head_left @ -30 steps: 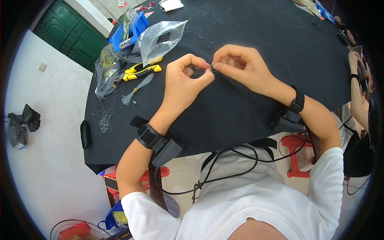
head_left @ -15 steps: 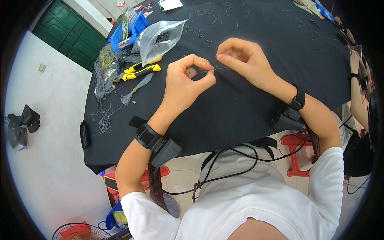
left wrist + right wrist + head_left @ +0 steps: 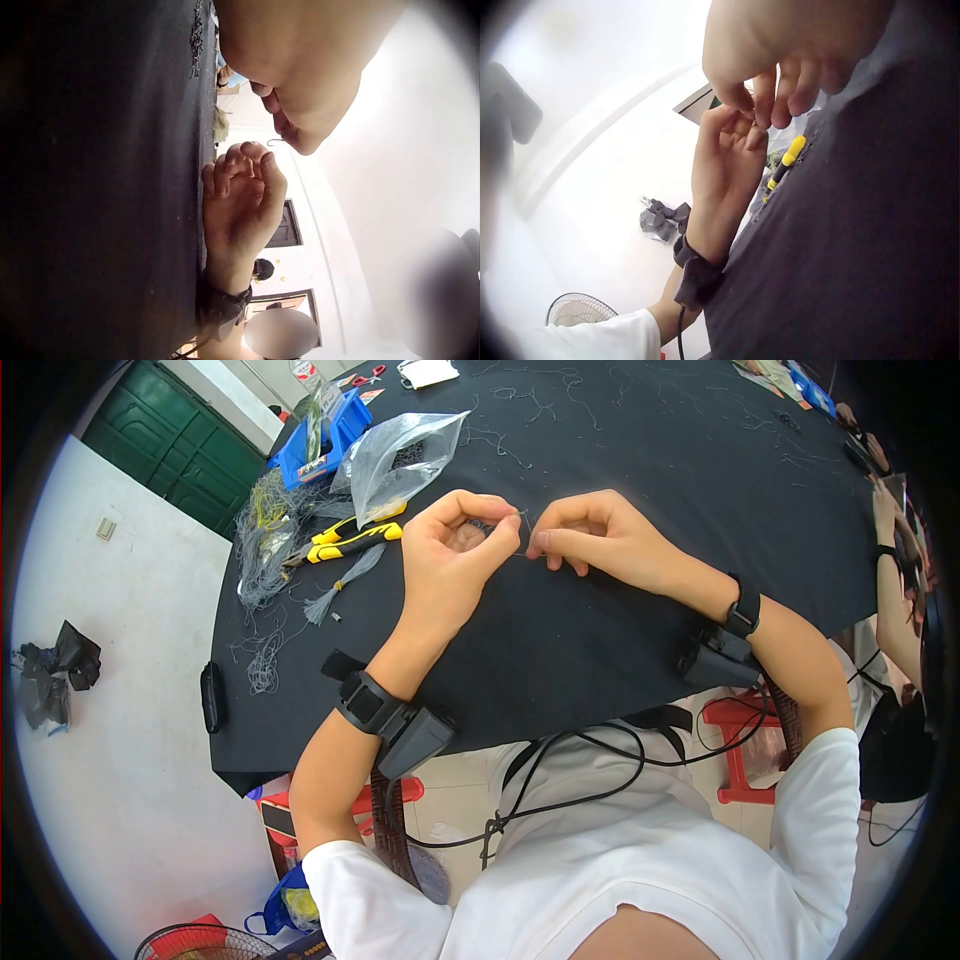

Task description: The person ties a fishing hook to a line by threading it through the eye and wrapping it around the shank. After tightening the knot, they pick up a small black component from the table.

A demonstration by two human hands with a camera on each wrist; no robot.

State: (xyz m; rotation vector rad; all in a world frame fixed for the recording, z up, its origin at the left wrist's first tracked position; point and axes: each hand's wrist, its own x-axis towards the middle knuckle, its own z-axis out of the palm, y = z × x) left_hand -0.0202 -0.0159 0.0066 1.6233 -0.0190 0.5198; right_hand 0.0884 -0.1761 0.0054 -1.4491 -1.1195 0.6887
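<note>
My left hand (image 3: 442, 555) pinches a tiny fish hook between thumb and forefinger, above the black-covered table. The curved hook (image 3: 274, 142) stands out from those fingertips in the left wrist view. Thin line runs from there toward my right hand (image 3: 610, 540), whose thumb and forefinger are pressed together on it, just right of the left fingertips. Both hands are raised, fingertips a short gap apart in the head view. Most of the line is too fine to follow.
On the left lie yellow-black pliers (image 3: 350, 542), a tied grey line bundle (image 3: 345, 582) and tangled grey line (image 3: 262, 550). Behind them are a clear plastic bag (image 3: 405, 455) and a blue bin (image 3: 335, 435). Loose line pieces (image 3: 520, 400) lie scattered at the back. Another person's arm (image 3: 884, 520) is at right.
The right hand went up and away from the left, drawing line out, then came down lower beside it with its fingers spread more. The left hand has shifted slightly left.
</note>
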